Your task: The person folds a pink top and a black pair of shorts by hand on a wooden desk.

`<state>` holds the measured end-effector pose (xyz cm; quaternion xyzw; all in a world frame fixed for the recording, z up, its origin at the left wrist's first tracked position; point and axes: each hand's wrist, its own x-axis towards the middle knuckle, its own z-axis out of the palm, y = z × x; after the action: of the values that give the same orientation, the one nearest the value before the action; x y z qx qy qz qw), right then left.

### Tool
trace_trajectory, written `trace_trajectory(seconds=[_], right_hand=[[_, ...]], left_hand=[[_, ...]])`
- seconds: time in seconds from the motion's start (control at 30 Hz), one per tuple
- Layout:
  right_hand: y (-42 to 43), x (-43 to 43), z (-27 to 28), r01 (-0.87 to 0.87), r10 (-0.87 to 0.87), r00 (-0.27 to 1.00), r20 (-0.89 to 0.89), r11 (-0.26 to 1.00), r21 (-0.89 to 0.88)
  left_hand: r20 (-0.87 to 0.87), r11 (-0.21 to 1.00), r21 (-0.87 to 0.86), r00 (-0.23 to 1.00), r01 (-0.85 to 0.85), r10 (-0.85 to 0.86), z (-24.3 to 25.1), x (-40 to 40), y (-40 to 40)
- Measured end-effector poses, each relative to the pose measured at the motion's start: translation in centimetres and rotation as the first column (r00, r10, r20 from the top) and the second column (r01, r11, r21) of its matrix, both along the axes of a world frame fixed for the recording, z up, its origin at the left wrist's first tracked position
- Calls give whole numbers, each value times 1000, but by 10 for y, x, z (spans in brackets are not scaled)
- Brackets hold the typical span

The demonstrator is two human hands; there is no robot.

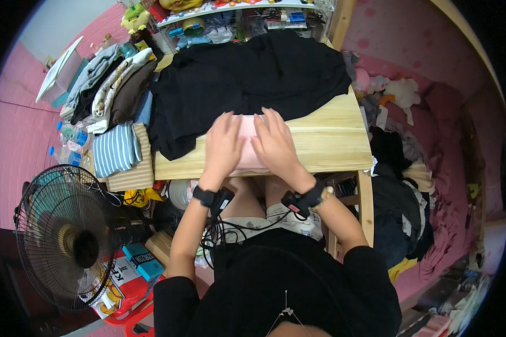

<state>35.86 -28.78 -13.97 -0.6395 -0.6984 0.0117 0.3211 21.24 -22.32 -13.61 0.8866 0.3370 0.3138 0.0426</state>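
My left hand (pixel 223 145) and my right hand (pixel 274 143) lie palms down on a folded pink cloth (pixel 249 145) at the table's front edge. Their fingers are slightly apart and point away from me. Just beyond the fingertips a large black garment (pixel 253 76) is spread over the table, partly wrinkled. The pink cloth shows between the hands; the parts under the palms are hidden. Each wrist wears a black strap with a small device and cable.
Folded clothes stand in a row at the back left (pixel 124 92). A blue striped folded cloth (pixel 117 148) lies on a beige striped one (pixel 145 168). A standing fan (pixel 67 238) is at the left, a shelf (pixel 236 12) behind, and piled clothes (pixel 398 210) right of the wooden table (pixel 333 139).
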Motion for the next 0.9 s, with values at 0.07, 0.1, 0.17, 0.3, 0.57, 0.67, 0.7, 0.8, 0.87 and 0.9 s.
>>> trace_trajectory(seconds=[0.07, 0.1, 0.17, 0.3, 0.57, 0.67, 0.7, 0.8, 0.87, 0.9], right_hand=[[16, -7, -20, 26, -38, 992, 122, 995, 97], [20, -9, -29, 21, -34, 992, 122, 994, 104], [18, -2, -46, 81, -83, 985, 150, 997, 21], [13, 1, -52, 104, -101, 982, 159, 995, -8], [-1, 18, -51, 209, -182, 974, 138, 955, -213], [18, 38, -36, 114, -156, 950, -271, 980, -165], [28, 41, -32, 39, -162, 888, -431, 960, -279], [45, 50, -43, -79, -174, 806, -566, 916, -394], [49, 56, -51, -304, -209, 530, -821, 858, -415], [50, 48, -42, -322, -196, 530, -825, 854, -410]], left_hand=[[-226, 999, 5, 973, -43, 44, -31, 5, 6], [-267, 998, -22, 962, -66, 58, -48, 3, 10], [-299, 988, -139, 954, -69, 25, -48, 5, 13], [-274, 980, -183, 961, -82, 29, -47, 0, 10], [407, 808, -587, 879, 44, 248, -81, -36, 47], [390, 636, -757, 883, 148, 259, -55, -26, 54], [318, 640, -762, 918, 100, 236, -50, -21, 59], [181, 539, -841, 963, 47, 200, -19, -9, 52], [199, 413, -904, 965, 114, 168, -2, -9, 42], [195, 419, -902, 963, 102, 186, -2, -22, 44]])
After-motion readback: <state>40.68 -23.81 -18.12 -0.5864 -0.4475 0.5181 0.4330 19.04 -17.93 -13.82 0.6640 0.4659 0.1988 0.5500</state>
